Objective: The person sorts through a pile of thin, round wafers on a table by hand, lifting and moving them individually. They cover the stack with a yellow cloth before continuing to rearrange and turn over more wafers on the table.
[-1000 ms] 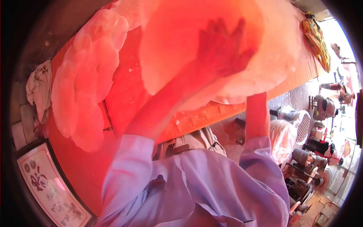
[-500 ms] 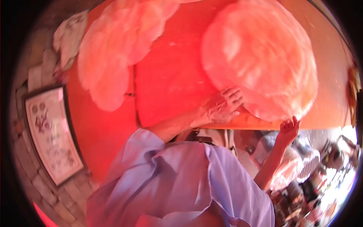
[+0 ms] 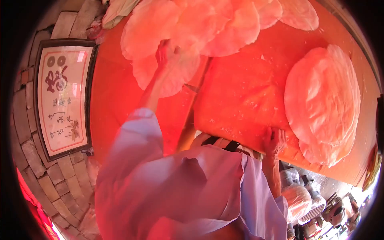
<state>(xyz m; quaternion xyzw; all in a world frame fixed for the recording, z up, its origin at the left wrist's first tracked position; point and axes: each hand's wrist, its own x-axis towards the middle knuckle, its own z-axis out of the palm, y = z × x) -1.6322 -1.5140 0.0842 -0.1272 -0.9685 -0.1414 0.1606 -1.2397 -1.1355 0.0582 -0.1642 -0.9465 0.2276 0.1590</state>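
Note:
Large, thin round flatbread-like sheets (image 3: 224,24) overlap along the far left of the red-covered table (image 3: 240,92). My left hand (image 3: 167,54) reaches over the near-left sheets of that spread. Its fingers are blurred against the pale pink surface, so I cannot make out whether they grip a sheet. Resting at the table's near edge is my right hand (image 3: 275,139), fingers apart and holding nothing. Just to its right lies a thick stack (image 3: 324,104) of the same round sheets, with a lower sheet sticking out towards me.
A framed sign (image 3: 64,100) with brush writing stands left of the table over brick paving (image 3: 44,176). Pale crumbs lie on the red cover. Bagged items (image 3: 296,200) and assorted clutter sit below the table's right edge.
My view has swung left. My left hand has left the stack's side and reached the spread sheets. My right hand has moved from beside the stack's near edge onto the table edge.

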